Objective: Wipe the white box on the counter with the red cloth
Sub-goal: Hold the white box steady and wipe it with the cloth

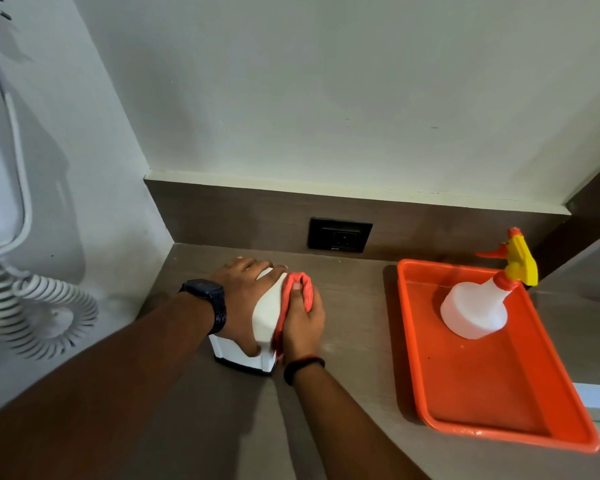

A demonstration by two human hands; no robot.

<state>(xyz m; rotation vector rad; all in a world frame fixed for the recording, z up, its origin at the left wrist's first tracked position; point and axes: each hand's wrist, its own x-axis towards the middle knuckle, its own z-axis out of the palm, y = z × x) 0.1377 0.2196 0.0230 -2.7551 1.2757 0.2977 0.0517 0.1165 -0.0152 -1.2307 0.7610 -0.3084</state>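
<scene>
Our left hand [241, 299] grips the white box [266, 311] from above, fingers curled over its far edge; it stands on the counter [354, 327] near the side wall [94, 188]. Our right hand [303, 327], fingers closed round the red cloth [308, 291], presses it against the box's right side

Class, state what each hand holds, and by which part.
The left hand grips the white box over its top; the right hand holds the bunched red cloth against the box's right side.

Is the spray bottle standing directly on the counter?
No, the spray bottle stands upright inside the orange tray, resting on the tray's floor.
</scene>
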